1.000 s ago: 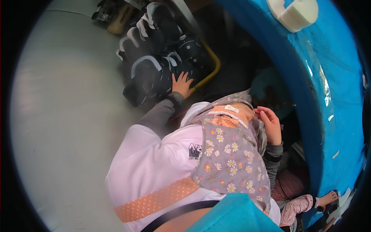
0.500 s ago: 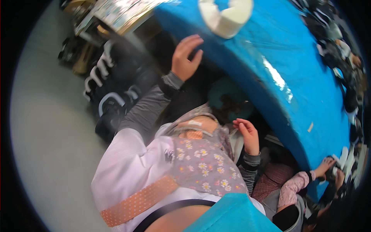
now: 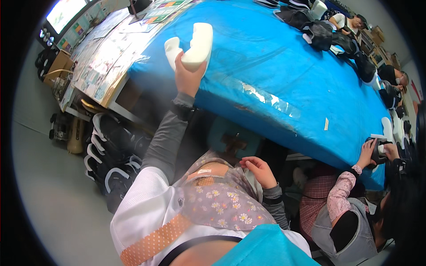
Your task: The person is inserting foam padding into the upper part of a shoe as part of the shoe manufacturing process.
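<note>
Left fingers point(image 3: 179, 61) crossed table edge point(image 3: 248, 103), gripping white block point(image 3: 202, 42); right fingers point(image 3: 254, 161) curl loosely, clear.

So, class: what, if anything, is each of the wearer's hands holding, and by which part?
The left hand grips the curved white piece by its near end; the right hand holds nothing that shows.

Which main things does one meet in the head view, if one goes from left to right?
Stacked black pieces with white edges → left hand, holding a white U-shaped piece → right hand → co-worker's pink sleeve.
</note>
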`<state>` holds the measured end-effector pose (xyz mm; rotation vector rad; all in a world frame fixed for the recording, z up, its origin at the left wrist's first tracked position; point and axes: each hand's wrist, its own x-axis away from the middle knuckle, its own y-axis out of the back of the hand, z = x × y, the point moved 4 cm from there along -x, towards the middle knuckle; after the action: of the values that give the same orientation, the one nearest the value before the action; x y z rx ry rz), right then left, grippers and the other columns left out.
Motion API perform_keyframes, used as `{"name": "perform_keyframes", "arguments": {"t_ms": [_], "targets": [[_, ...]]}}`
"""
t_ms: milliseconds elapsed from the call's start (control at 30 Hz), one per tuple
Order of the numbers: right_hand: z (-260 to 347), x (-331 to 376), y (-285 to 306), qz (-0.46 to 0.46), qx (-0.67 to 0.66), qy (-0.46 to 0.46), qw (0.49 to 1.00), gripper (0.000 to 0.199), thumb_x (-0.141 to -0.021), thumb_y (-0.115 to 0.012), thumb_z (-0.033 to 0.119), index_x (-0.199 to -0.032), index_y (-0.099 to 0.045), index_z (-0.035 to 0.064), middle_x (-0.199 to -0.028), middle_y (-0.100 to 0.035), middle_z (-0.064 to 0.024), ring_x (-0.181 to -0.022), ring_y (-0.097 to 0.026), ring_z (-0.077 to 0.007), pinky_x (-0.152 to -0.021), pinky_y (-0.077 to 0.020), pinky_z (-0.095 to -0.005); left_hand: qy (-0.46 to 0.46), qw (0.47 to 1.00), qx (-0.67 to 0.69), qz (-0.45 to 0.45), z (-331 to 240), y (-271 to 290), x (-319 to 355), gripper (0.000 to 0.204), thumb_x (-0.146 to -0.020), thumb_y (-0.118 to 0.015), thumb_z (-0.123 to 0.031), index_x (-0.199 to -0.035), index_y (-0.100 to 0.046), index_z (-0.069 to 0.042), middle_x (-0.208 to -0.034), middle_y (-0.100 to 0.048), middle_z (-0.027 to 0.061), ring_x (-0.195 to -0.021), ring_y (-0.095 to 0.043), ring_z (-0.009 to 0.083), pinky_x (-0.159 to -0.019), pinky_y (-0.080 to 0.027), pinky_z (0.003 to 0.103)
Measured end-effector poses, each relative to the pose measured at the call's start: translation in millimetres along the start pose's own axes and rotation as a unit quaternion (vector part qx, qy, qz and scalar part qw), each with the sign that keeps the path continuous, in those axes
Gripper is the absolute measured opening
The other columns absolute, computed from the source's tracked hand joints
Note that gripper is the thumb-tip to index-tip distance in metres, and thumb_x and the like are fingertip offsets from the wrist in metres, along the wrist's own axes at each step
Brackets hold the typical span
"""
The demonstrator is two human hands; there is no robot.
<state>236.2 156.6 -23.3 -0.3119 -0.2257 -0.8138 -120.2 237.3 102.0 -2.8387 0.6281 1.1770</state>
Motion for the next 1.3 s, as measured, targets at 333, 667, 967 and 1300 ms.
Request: {"name": "perform_keyframes", "arguments": {"t_ms": [333, 667, 967, 1300], "targets": [[129.1, -17.0, -29.4, -0.155, 0.318, 0.394, 0.848, 0.042, -0.081, -0.068, 0.008, -0.121, -0.054, 0.0009, -0.125, -0.054, -0.0184, -0.116, -0.053, -0.0304, -0.096, -0.0421, -0.0358, -0.252, 0.952, -0.088, 0.151, -97.2, 23.1, 69.1, 0.072, -0.055, -0.082, -0.010, -0.121, -0.052, -0.007, -0.120, -0.060, 0.0087, -0.110, -0.055, 0.0287, -0.094, -0.038, 0.037], [153.5, -91.4, -56.0, -0.184, 0.423, 0.493, 0.738, 0.064, -0.073, -0.073, 0.007, -0.132, -0.049, 0.0117, -0.134, -0.046, -0.0202, -0.117, -0.050, -0.0374, -0.095, -0.0444, -0.0412, -0.273, 0.929, -0.031, 0.248, -89.1, 4.3, 89.4, 0.057, -0.063, -0.072, -0.008, -0.118, -0.056, -0.007, -0.122, -0.058, 0.0057, -0.115, -0.053, 0.0250, -0.097, -0.042, 0.043], [139.5, -95.9, -38.1, -0.140, 0.353, 0.496, 0.781, 0.050, -0.083, -0.061, -0.001, -0.131, -0.049, 0.0083, -0.138, -0.043, -0.0176, -0.123, -0.046, -0.0351, -0.100, -0.0404, -0.0395, -0.302, 0.923, -0.071, 0.230, -89.7, -4.6, 102.3, 0.061, -0.062, -0.073, -0.007, -0.120, -0.056, -0.006, -0.120, -0.060, 0.0075, -0.112, -0.055, 0.0267, -0.096, -0.043, 0.043], [122.9, -106.1, -27.5, -0.297, 0.195, 0.417, 0.837, 0.026, -0.095, -0.047, 0.010, -0.118, -0.056, 0.0024, -0.108, -0.063, -0.0172, -0.097, -0.062, -0.0299, -0.084, -0.0482, -0.0332, -0.295, 0.928, -0.055, 0.223, -90.6, -6.3, 101.7, 0.061, -0.066, -0.074, -0.010, -0.124, -0.055, -0.007, -0.116, -0.060, 0.0075, -0.109, -0.056, 0.0244, -0.094, -0.044, 0.042]]}}
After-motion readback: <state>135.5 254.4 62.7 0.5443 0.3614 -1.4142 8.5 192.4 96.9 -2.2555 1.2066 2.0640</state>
